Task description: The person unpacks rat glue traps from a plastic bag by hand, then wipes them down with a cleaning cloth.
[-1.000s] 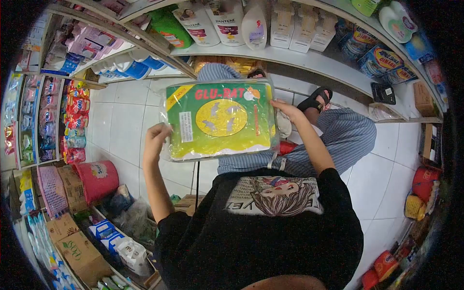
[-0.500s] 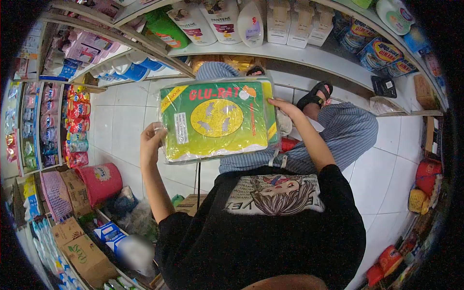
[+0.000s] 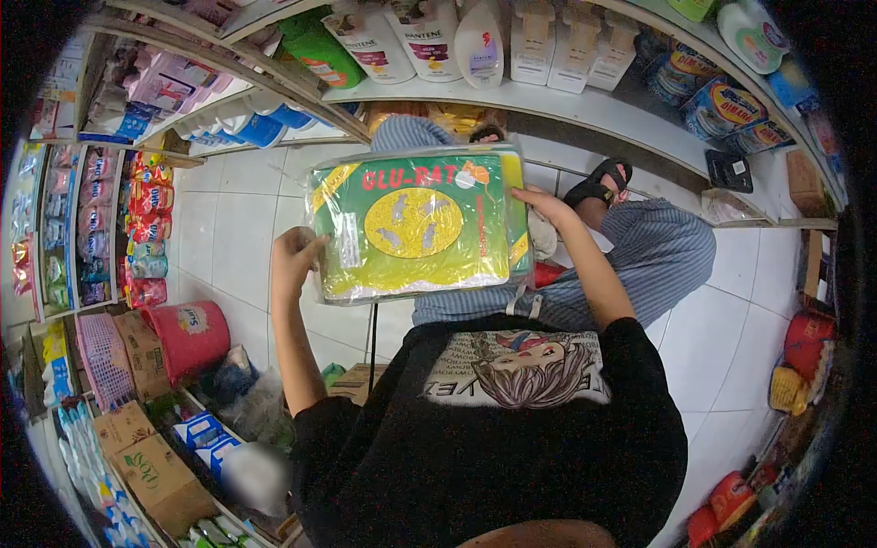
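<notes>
I hold a flat green and yellow packet point(image 3: 416, 224) wrapped in clear plastic, with red lettering and a yellow circle on its face, up in front of me. My left hand point(image 3: 294, 258) grips its lower left edge. My right hand point(image 3: 541, 203) grips its right edge. The packet hangs over my lap, below a white shelf point(image 3: 585, 110) of shampoo bottles point(image 3: 429, 36). My legs in blue striped trousers point(image 3: 639, 256) and a black sandal point(image 3: 596, 183) show behind it.
Shelves of packaged goods point(image 3: 137, 219) line the left wall. A pink bucket point(image 3: 190, 333), cardboard boxes point(image 3: 151, 466) and bags stand on the floor at the lower left. Tins point(image 3: 722, 105) sit on the shelf at the upper right. White tiled floor point(image 3: 228, 228) lies beyond.
The packet stays in both hands and has shifted only slightly, with a small tilt. My left hand has slid a little along its lower left edge.
</notes>
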The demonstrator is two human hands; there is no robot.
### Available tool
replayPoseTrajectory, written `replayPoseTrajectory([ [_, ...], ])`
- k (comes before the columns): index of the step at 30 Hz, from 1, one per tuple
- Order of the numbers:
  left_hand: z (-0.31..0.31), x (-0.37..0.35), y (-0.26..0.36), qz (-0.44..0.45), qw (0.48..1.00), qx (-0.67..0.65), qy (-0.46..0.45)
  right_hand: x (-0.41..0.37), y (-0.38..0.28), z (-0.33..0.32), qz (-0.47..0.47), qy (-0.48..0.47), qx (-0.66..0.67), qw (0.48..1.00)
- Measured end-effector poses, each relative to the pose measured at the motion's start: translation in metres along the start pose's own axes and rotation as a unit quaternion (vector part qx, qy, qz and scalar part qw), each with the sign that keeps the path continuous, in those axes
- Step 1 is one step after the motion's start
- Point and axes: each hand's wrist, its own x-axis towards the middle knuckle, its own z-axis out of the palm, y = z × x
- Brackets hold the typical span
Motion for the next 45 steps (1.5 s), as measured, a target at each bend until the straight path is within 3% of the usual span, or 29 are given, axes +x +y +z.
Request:
replayPoseTrajectory([
  [4,-0.002,-0.002,-0.006,-0.035,0.984,-0.168,-0.038,-0.006,-0.008,0.003,0.007,-0.001,-0.02,1.0],
  [8,-0.008,-0.003,-0.011,0.001,0.986,-0.166,-0.024,0.0,0.003,-0.002,0.0,-0.002,-0.006,1.0],
  [11,-0.012,-0.006,-0.003,0.006,0.998,-0.069,0.01,0.002,0.01,-0.006,0.009,0.008,0.012,1.0],
  [16,-0.044,-0.006,-0.008,0.116,0.979,0.043,0.164,0.005,0.018,-0.006,0.024,0.023,0.029,0.999],
  [17,-0.048,-0.009,-0.002,0.049,0.983,0.015,0.178,0.003,0.016,-0.003,0.031,0.023,0.041,0.998],
  [18,-0.05,-0.011,0.003,0.047,0.982,0.017,0.18,0.005,0.017,-0.003,0.032,0.02,0.041,0.998],
  [20,-0.052,-0.015,0.008,-0.007,0.989,-0.092,0.114,0.008,0.021,-0.007,0.038,0.015,0.022,0.999],
  [22,-0.059,-0.005,-0.014,0.002,0.989,-0.129,0.066,0.012,0.029,-0.01,0.033,0.006,0.039,0.999],
  [24,-0.056,-0.002,-0.015,0.016,0.968,-0.249,0.04,0.008,0.026,-0.008,0.028,0.004,0.055,0.998],
  [28,-0.046,-0.006,-0.002,0.0,0.98,-0.196,0.026,-0.003,0.009,-0.002,0.003,0.01,0.025,1.0],
  [30,-0.044,-0.005,-0.001,-0.032,0.978,-0.195,-0.063,-0.004,0.01,-0.002,0.01,0.008,0.029,0.999],
  [31,-0.046,-0.004,-0.005,-0.032,0.978,-0.194,-0.064,-0.002,0.013,-0.005,-0.002,0.008,0.037,0.999],
  [34,-0.05,0.0,-0.015,-0.058,0.984,-0.159,-0.053,0.007,0.039,-0.018,-0.018,0.0,0.031,0.999],
  [37,-0.058,-0.002,-0.017,-0.013,0.971,-0.236,0.032,0.006,0.035,-0.016,-0.007,-0.013,-0.031,0.999],
  [38,-0.064,-0.005,-0.009,-0.026,0.98,-0.186,0.072,0.004,0.031,-0.014,0.007,-0.017,-0.079,0.997],
  [40,-0.095,-0.005,-0.015,-0.038,0.986,-0.156,0.047,0.003,0.032,-0.015,0.015,-0.018,-0.067,0.997],
  [42,-0.098,-0.017,0.01,-0.049,0.981,-0.156,0.105,0.005,0.035,-0.015,0.029,-0.023,-0.041,0.998],
  [43,-0.114,-0.013,0.0,-0.032,0.978,-0.192,0.071,0.006,0.037,-0.015,0.034,-0.024,-0.027,0.999],
  [45,-0.147,-0.008,-0.03,-0.04,0.968,-0.205,0.137,0.007,0.042,-0.015,0.047,-0.024,0.001,0.999],
])
